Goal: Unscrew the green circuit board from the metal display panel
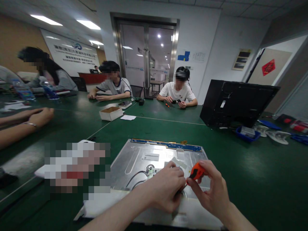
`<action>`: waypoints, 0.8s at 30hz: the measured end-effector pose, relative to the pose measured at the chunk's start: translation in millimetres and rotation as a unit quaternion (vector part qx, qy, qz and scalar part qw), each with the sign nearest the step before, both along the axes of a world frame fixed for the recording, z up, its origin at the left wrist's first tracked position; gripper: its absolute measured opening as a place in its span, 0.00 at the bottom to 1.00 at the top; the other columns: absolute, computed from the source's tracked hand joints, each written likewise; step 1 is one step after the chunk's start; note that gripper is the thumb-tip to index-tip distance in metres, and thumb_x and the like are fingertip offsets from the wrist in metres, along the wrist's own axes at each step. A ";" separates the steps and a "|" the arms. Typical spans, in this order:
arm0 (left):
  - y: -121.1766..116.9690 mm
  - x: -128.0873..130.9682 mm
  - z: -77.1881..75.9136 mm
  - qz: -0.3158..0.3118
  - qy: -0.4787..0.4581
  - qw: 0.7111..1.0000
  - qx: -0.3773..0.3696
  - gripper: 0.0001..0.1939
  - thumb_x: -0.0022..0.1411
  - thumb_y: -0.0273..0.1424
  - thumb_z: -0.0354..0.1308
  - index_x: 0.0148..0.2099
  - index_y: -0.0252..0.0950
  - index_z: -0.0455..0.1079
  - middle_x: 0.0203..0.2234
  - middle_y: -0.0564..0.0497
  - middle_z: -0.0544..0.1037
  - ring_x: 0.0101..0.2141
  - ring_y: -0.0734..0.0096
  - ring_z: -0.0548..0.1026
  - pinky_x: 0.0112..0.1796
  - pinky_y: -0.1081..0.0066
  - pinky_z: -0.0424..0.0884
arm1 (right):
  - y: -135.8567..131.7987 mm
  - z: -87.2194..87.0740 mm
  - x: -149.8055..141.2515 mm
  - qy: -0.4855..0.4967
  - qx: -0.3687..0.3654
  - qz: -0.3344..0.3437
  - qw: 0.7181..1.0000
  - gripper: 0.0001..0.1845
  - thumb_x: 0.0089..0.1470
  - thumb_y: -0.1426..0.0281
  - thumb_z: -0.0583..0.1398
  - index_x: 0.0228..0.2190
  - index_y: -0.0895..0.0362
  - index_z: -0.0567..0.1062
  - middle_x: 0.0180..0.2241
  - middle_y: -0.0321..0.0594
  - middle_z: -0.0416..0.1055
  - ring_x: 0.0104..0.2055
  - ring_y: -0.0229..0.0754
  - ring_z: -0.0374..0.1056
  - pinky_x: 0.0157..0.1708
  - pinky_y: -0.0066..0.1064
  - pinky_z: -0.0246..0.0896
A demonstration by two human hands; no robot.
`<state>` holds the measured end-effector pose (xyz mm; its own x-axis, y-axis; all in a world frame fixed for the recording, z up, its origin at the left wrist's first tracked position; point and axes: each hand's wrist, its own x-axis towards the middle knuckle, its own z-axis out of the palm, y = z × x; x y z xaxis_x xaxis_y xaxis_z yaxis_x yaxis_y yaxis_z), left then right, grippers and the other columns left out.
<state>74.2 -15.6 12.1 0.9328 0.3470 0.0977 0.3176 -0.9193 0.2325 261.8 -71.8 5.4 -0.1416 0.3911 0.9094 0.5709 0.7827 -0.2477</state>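
A silver metal-backed display panel [137, 154] lies flat in front of me, with a blue circuit strip [154, 142] along its far edge. On its middle sits a small pale circuit board [152, 173] with black cables, partly covered by my left hand [168, 187]. That hand is closed low over the panel, and whatever its fingers pinch is hidden. My right hand [214, 189] grips an orange and black screwdriver [197, 171] by its handle. The screwdriver tilts down towards my left fingers, which hide its tip.
Left of the panel lies a pixelated object [77, 163]. A small open box [111, 113] stands farther back. A black monitor [238, 102] and a blue tray [247, 133] are at right. Several people sit around the green table [168, 128]; one person's forearms [26, 123] rest at left.
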 end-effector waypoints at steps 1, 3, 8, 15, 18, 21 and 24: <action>0.1 0.0 -0.3 0.000 -0.001 1.000 -0.002 0.05 0.57 0.27 0.63 0.36 0.36 0.70 0.38 0.46 0.80 0.41 0.56 0.78 0.47 0.57 0.68 | -0.2 1.7 -0.5 -0.003 -0.001 -0.003 1.000 0.25 0.69 0.73 0.60 0.64 0.50 0.65 0.36 0.37 0.74 0.25 0.37 0.69 0.20 0.26 0.70; 0.4 0.0 -1.2 -0.001 -0.004 1.000 -0.004 0.04 0.58 0.27 0.63 0.37 0.36 0.71 0.39 0.46 0.81 0.41 0.55 0.78 0.47 0.57 0.67 | -1.4 2.7 -1.1 -0.009 -0.007 -0.012 1.000 0.26 0.69 0.73 0.59 0.65 0.50 0.65 0.35 0.37 0.74 0.25 0.38 0.70 0.21 0.27 0.71; 0.5 -0.1 -2.7 0.004 -0.004 1.000 0.008 0.06 0.58 0.28 0.64 0.39 0.35 0.72 0.37 0.45 0.80 0.40 0.55 0.78 0.48 0.57 0.67 | -5.5 -3.2 -0.3 -0.007 -0.026 -0.019 0.999 0.32 0.68 0.75 0.57 0.70 0.51 0.60 0.37 0.39 0.78 0.25 0.40 0.73 0.21 0.29 0.73; -0.6 -1.0 -1.0 0.003 -0.009 1.000 0.009 0.06 0.56 0.27 0.64 0.33 0.37 0.68 0.34 0.47 0.79 0.38 0.57 0.77 0.47 0.57 0.68 | -2.1 -1.7 0.4 -0.002 -0.010 -0.030 0.999 0.28 0.70 0.69 0.61 0.67 0.51 0.63 0.37 0.39 0.78 0.22 0.38 0.70 0.18 0.28 0.71; -1.1 -0.6 -0.8 0.006 -0.010 1.000 0.011 0.06 0.57 0.27 0.64 0.33 0.37 0.68 0.36 0.46 0.80 0.39 0.57 0.77 0.48 0.57 0.68 | -0.3 3.2 -0.1 -0.013 0.000 -0.028 1.000 0.25 0.72 0.67 0.60 0.66 0.50 0.64 0.33 0.36 0.75 0.22 0.37 0.69 0.18 0.27 0.70; -1.5 0.1 0.0 0.011 -0.002 1.000 0.009 0.05 0.58 0.27 0.63 0.34 0.36 0.69 0.36 0.46 0.80 0.39 0.57 0.78 0.48 0.57 0.68 | -1.8 3.6 -0.8 -0.024 -0.009 -0.036 0.999 0.26 0.72 0.67 0.59 0.67 0.50 0.63 0.30 0.34 0.74 0.22 0.38 0.70 0.18 0.27 0.70; -0.7 0.6 -0.2 0.009 -0.001 1.000 0.006 0.05 0.58 0.27 0.63 0.37 0.36 0.71 0.37 0.46 0.80 0.41 0.56 0.78 0.49 0.56 0.67 | -4.9 -2.9 -1.0 -0.021 -0.024 -0.057 0.998 0.29 0.72 0.69 0.57 0.70 0.51 0.61 0.35 0.39 0.79 0.23 0.39 0.73 0.20 0.29 0.73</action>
